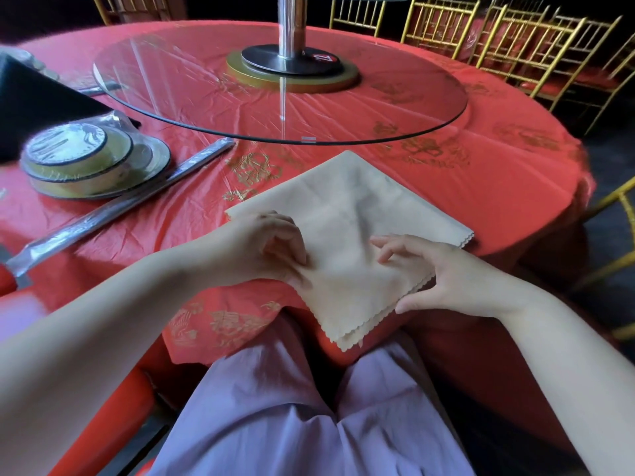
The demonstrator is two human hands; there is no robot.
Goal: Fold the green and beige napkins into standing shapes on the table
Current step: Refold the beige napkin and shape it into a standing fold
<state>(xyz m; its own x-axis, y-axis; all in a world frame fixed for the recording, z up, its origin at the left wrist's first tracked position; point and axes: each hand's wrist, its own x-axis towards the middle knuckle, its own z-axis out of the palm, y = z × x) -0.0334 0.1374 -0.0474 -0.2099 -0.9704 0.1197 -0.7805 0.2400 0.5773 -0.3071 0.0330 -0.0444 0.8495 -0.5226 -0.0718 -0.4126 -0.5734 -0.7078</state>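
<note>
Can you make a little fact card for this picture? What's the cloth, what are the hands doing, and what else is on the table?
table: round, red cover with gold pattern
napkin: beige, folded flat in layers, near corner hanging over the table edge
left hand: pinches the napkin's left side
right hand: at the napkin's right edge, fingers bent; grip unclear
turntable: glass, in the middle of the table
dishes: stacked, wrapped in plastic, on the left
standing shape: not made yet
</note>
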